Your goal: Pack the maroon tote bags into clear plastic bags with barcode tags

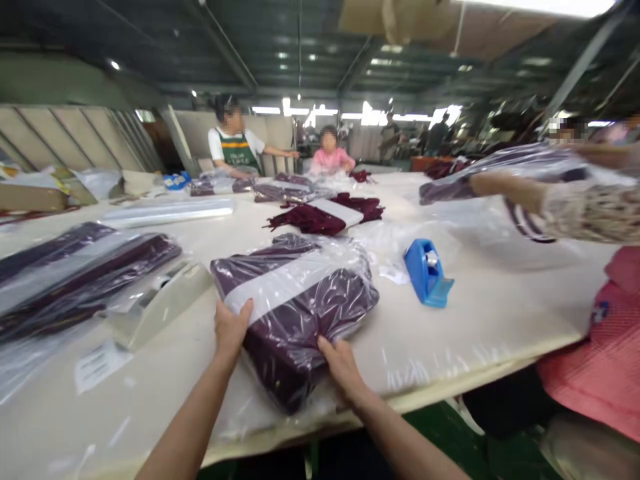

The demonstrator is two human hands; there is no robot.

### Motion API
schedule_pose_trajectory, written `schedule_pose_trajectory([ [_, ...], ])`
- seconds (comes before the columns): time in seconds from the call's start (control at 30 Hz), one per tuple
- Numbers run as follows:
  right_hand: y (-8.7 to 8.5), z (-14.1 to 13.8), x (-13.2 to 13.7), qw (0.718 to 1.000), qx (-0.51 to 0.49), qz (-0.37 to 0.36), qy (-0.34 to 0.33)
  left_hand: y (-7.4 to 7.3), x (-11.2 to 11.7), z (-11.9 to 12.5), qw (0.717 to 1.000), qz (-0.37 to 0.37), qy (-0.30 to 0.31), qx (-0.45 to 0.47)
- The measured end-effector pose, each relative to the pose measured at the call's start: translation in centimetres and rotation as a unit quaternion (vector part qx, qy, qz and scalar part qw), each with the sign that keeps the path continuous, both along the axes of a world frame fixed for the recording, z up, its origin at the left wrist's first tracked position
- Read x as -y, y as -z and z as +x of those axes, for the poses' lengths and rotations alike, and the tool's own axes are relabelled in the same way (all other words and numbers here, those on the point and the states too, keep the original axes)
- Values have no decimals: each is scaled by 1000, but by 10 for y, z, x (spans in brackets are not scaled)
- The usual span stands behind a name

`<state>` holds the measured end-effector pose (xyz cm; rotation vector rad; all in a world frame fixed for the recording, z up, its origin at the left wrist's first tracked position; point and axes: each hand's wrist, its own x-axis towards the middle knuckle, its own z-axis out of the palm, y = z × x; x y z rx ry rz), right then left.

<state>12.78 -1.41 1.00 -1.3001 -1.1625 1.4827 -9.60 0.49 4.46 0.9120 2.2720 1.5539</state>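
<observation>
A folded dark purple garment with a white band, sealed in a clear plastic bag (300, 300), lies on the cream table (490, 313) in front of me. My left hand (231, 328) grips its near left edge, fingers curled on the plastic. My right hand (341, 363) presses on the near right corner of the same bag, fingers closed on it.
A beige tape dispenser (160, 303) sits to the left beside more bagged purple garments (75, 273). A blue tape dispenser (427, 272) stands to the right. An unbagged maroon garment (325, 215) lies farther back. A co-worker's arm (550, 197) reaches in from the right; other people work at the far end.
</observation>
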Motion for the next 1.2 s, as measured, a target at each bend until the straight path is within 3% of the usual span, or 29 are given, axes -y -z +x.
schedule_pose_trajectory([
  [0.1,15,4,3,992,-82,-82,-56,14,15,4,969,50,49,-235],
  [0.17,24,8,5,981,-115,-139,-68,31,35,14,907,122,147,-376],
  [0.2,26,10,6,976,-130,-159,-75,39,45,20,871,141,205,-424],
  [0.27,21,12,13,968,-156,-176,-87,45,66,32,822,156,263,-480],
  [0.4,-6,20,34,969,-160,-167,-88,23,93,47,793,152,340,-481],
  [0.5,-12,30,43,975,-140,-151,-86,4,93,44,798,62,427,-420],
  [0.6,1,41,48,994,-79,-60,-35,-3,83,34,787,26,486,-380],
  [0.7,10,48,56,992,24,122,-3,-10,74,27,758,21,525,-387],
  [0.8,6,50,58,935,132,328,-24,-16,70,26,733,12,538,-416],
  [0.9,-1,45,53,863,202,461,-52,-14,73,26,733,9,528,-428],
  [1.03,-4,36,42,800,241,541,-93,-1,85,24,756,12,514,-406],
  [1.2,-2,28,32,783,253,551,-140,14,98,23,788,19,516,-335],
])
